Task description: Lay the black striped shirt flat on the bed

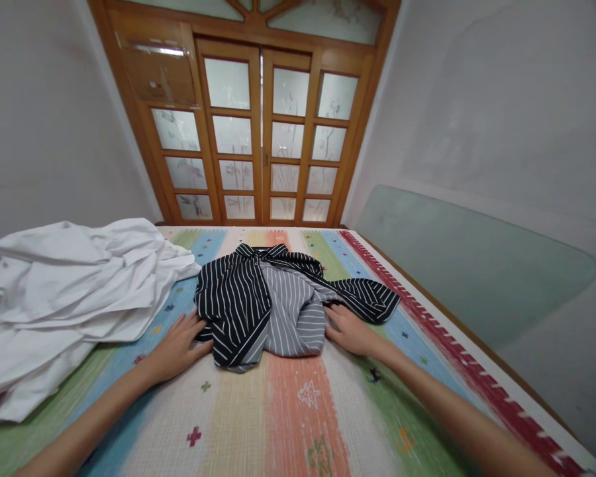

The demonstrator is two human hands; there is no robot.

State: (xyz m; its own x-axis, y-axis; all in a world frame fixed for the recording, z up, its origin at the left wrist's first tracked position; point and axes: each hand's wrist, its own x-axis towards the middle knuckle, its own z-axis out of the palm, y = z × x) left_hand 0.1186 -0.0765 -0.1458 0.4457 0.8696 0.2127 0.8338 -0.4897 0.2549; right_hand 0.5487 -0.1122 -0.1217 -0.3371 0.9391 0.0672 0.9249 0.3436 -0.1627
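A black shirt with white stripes (233, 291) lies unbuttoned on the patterned bedspread (238, 424), collar pointing away from me. Its front is partly folded over, so the grey striped inner side shows in the middle. One sleeve stretches out to the right; the other side is bunched. My left hand (179, 346) rests at the shirt's left edge, fingers apart, fingertips touching the cloth. At the right edge, below the sleeve, my right hand (351, 331) lies with its fingers spread against the fabric. Some fingertips are partly hidden by the cloth.
A heap of white cloth (84, 278) lies on the left of the bed. Wooden doors with glass panes (258, 132) stand beyond the far edge. A grey wall (516, 106) with a pale green panel (477, 258) runs along the right.
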